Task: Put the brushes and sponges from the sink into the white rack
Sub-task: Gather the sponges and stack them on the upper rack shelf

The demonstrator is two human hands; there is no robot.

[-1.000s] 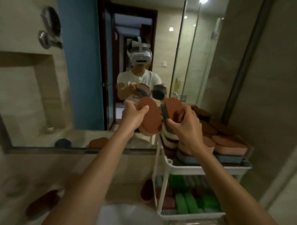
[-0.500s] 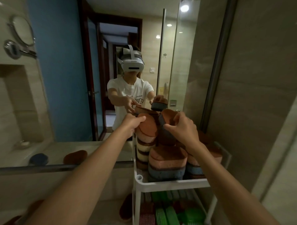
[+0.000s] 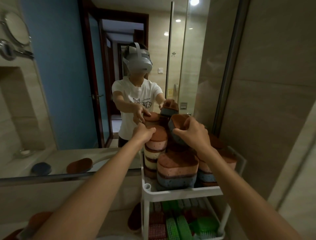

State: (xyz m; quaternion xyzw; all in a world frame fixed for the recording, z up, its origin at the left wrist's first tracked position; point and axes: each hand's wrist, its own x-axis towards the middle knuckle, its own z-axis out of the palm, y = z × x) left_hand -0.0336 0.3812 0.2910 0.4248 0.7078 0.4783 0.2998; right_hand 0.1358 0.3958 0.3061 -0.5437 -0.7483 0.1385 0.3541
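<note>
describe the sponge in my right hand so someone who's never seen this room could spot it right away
Find the white rack at the right end of the mirror; its top shelf is piled with sponges. Above that pile the right hand grips one sponge. Unlike the flat stacked ones, it is tilted in mid-air, grey-blue body with its brown pad facing the camera.

Big wall mirror (image 3: 25,120) spread across left and centre. Blue wall (image 3: 65,77) seen in it, dark wooden door frame (image 3: 89,68) just beside, opened onto dim hallway. Round swivel mirror (image 3: 16,29) fixed high at left. Small dish (image 3: 25,152) spotted on reflected ledge. Glass partition (image 3: 177,60) reflected right of door, light switch (image 3: 160,70) near it, ceiling light (image 3: 195,2) lit above. Beige tiled wall (image 3: 273,85) seen at right.
</note>
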